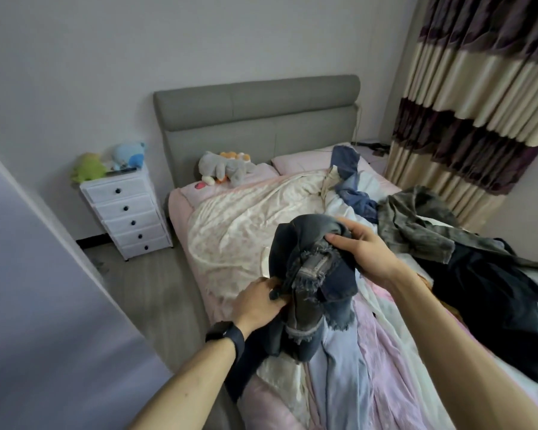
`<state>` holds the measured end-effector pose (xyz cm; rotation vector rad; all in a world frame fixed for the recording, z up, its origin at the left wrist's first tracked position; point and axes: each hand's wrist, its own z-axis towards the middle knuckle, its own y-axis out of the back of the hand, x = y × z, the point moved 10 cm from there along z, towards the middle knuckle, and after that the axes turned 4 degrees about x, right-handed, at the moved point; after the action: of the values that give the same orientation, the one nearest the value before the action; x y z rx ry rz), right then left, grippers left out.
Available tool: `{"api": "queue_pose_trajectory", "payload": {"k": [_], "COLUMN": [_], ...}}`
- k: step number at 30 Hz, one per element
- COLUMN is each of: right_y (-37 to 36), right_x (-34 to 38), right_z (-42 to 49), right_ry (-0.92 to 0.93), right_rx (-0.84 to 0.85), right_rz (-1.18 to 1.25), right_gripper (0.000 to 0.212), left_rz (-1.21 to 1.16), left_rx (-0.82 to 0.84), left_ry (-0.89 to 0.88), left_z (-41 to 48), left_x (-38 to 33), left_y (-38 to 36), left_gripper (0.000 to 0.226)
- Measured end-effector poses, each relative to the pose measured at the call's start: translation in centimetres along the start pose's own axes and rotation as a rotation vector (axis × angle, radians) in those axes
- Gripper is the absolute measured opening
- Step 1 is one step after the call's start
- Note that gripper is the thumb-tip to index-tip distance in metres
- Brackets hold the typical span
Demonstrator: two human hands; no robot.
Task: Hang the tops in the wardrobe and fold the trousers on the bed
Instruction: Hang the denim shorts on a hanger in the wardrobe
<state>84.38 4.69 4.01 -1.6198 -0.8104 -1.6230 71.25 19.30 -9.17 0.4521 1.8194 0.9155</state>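
Lower centre: left hand (258,302), black wristband (222,332) on the wrist, fingers curled, gripping the lower left edge of the dark jeans (311,274). Right hand (365,252) just above and right of it, mid frame, thumb and fingers pinching bunched denim at the upper right of the jeans. Jeans are held up between both hands over the bed (180,206), crumpled, with frayed rips facing the camera. Their lowest folds reach the bedding at lower centre.

Under the jeans, lower centre to lower right: light blue garment (339,361) lying flat, touching a pink striped cloth (385,352) beside it. Right of frame, behind the right forearm: black garment (485,299) in a heap, olive mottled garment (416,218) lying over its upper edge. Further back, centre right: blue denim garment (351,172) rumpled on white cloth, near a pink pillow (302,159). Cream floral cover (230,231) is spread over the left half of the bed, wrinkled.

At the bed head, centre: grey plush toy (224,169) lying in front of the grey headboard (255,110). Left of the bed, on the floor: white drawer unit (128,212), five dark knobs, with a green plush (87,170) and a blue plush (129,155) on top. Upper right: striped curtain (479,88), purple and cream bands. Far left edge: pale panel (28,274), cannot tell if door or wardrobe.
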Motion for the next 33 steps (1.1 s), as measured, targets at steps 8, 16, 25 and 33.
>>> {"api": "queue_pose_trajectory", "payload": {"k": [8, 16, 25, 33], "right_y": [10.9, -4.3, -29.4, -50.0], "right_x": [-3.7, -6.3, -0.9, 4.1], "right_z": [-4.6, -0.4, 6.5, 2.8], "right_ry": [-0.167, -0.126, 0.450, 0.805], "right_rx": [-0.432, -0.269, 0.190, 0.582], "right_rz": [-0.854, -0.989, -0.960, -1.074], "right_gripper": [0.006, 0.085, 0.027, 0.030], "left_rz": [-0.067, 0.112, 0.462, 0.626], "left_rx": [-0.247, -0.441, -0.558, -0.536], "left_ry": [-0.063, -0.217, 0.209, 0.803], "left_z": [1.4, -3.9, -22.6, -43.5], "left_x": [-0.5, -6.0, 4.9, 13.9], "left_y": [8.1, 21.9, 29.7, 28.7], "left_gripper": [0.036, 0.021, 0.017, 0.030]}}
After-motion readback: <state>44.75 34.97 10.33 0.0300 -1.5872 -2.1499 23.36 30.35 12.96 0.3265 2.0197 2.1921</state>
